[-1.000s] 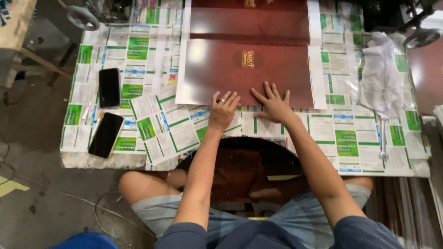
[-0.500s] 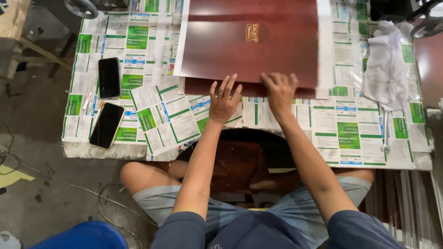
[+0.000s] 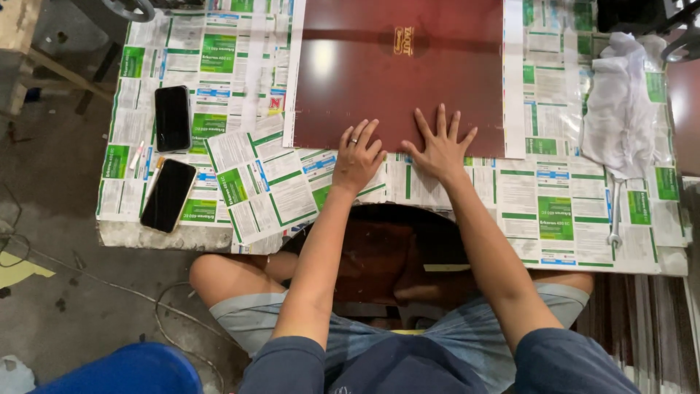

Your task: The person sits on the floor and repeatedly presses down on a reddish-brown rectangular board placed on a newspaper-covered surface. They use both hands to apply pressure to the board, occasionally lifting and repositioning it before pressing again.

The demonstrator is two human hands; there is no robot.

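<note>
A large glossy maroon sheet (image 3: 397, 73) with a small gold emblem lies flat on the table, over a white backing sheet. My left hand (image 3: 357, 157) rests with spread fingers on its near edge, a ring on one finger. Just to the right, my right hand (image 3: 440, 146) presses flat on the same edge, fingers fanned out. Neither hand grips anything.
The table (image 3: 583, 219) is covered with green-and-white printed leaflets. Two black phones (image 3: 172, 117) (image 3: 168, 195) lie at the left. A crumpled white cloth (image 3: 620, 109) and a small wrench (image 3: 615, 211) sit at the right. A blue object (image 3: 117, 368) stands on the floor, lower left.
The maroon sheet has been spread and pushed away across the table. Both hands stay on its near edge, now with fingers spread flatter.
</note>
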